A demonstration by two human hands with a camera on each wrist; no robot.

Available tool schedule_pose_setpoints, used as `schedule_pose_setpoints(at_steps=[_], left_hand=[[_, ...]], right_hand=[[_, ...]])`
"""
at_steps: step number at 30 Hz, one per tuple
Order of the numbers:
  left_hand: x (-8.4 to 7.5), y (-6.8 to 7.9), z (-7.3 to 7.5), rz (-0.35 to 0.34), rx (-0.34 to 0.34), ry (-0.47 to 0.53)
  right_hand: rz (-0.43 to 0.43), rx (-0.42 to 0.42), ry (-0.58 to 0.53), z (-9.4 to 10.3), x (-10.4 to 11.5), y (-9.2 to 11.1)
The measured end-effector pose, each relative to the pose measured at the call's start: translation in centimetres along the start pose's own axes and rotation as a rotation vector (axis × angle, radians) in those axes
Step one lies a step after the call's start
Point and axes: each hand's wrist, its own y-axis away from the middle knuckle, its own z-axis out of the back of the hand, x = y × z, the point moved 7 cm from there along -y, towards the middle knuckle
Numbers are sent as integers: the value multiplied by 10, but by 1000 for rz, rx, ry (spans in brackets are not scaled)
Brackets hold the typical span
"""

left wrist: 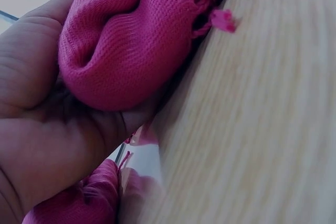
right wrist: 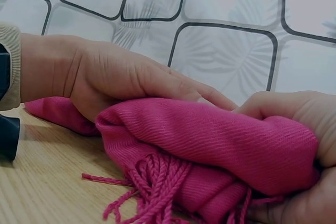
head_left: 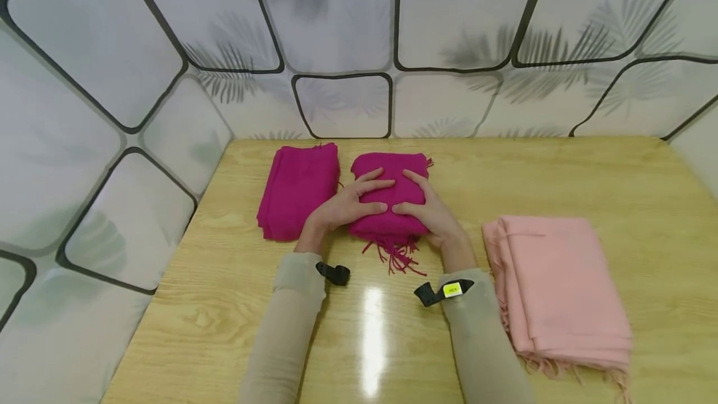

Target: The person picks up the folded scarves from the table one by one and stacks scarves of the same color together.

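Note:
A magenta fringed scarf, folded into a thick bundle, lies on the table between both hands. My left hand grips its left side, thumb over the top and fingers spread; the left wrist view shows the folded edge tucked into the palm. From the right, my right hand holds the other side. In the right wrist view, that hand has its thumb above the cloth and its fingers beneath. Loose tassels hang from the scarf's near edge.
Another folded magenta cloth lies just left of the left hand. A larger folded pink scarf with fringe sits to the right, near the right forearm. The wooden table meets a patterned wall at its back edge.

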Motion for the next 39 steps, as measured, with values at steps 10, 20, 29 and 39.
schedule_pose_setpoints(at_steps=[10, 20, 29, 39], left_hand=[[4, 1, -2, -8, -24, -2], [2, 3, -3, 1, -35, -8], [-1, 4, -3, -7, -43, -16], [-8, 6, -5, -20, -15, -119]], right_hand=[[21, -29, 16, 1, -4, 0], [21, -16, 20, 1, -4, 0], [25, 3, 24, -1, -2, 2], [30, 0, 34, 0, -2, 3]])
